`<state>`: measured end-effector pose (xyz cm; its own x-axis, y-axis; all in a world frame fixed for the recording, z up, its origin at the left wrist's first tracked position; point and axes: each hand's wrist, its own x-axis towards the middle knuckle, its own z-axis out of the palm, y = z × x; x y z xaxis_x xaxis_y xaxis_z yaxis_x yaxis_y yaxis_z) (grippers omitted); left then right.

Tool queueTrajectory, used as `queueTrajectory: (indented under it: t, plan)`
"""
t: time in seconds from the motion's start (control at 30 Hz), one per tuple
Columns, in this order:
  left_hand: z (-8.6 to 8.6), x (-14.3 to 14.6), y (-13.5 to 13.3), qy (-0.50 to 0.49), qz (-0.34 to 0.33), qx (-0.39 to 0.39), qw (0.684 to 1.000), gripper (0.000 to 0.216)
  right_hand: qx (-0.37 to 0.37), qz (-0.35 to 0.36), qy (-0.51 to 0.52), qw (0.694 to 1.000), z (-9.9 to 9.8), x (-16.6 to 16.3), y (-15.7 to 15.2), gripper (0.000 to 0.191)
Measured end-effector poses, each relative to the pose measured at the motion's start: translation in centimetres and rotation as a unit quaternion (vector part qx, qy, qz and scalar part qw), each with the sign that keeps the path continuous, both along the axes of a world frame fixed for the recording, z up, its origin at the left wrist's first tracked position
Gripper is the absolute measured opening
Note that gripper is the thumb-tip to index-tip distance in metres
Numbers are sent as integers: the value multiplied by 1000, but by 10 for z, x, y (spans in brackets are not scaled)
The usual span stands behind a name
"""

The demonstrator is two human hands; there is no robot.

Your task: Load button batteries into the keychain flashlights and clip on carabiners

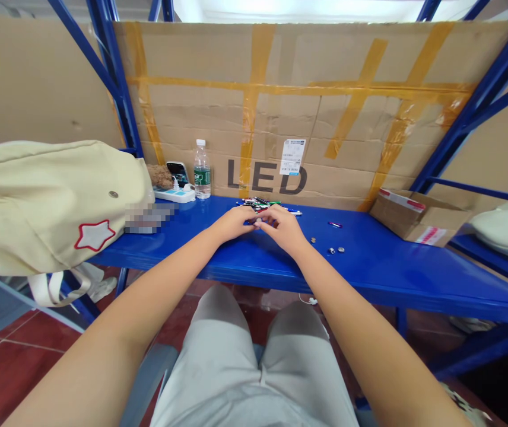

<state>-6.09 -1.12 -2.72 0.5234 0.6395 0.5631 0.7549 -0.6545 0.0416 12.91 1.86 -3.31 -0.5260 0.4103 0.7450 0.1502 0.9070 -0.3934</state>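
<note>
My left hand point(237, 223) and my right hand point(284, 226) meet over the blue table, fingers bent and fingertips close together. Both pinch at something small between them, too small and too covered by the fingers to name. Just behind the fingers lies a pile of pens point(260, 203) in mixed colours, partly hidden by my hands. To the right of my right hand are a short purple pen-like piece point(335, 224), a small brownish bit point(313, 240) and two small shiny silvery pieces point(341, 249).
The blue table point(370, 267) backs onto a large taped cardboard sheet point(183, 118). A water bottle point(202, 172), a white power strip point(176, 194) and a phone point(177, 172) stand back left. A cream bag point(53, 201) sits left, an open cardboard box point(418, 216) right.
</note>
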Motion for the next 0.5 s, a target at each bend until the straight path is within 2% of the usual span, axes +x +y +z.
queueTrajectory:
  t: [0.17,0.33,0.5]
  plan:
    - [-2,-3,4,-9,8,-3,1000,13,7,-18,5,1000,1,4,-5,13]
    - [-2,-4,4,-38,2,20,999,18,64,-47,-23,997,-1,8,-12,9]
    - [1,-4,2,-39,21,33,998,17,73,-68,-38,994,-1,9,-15,12]
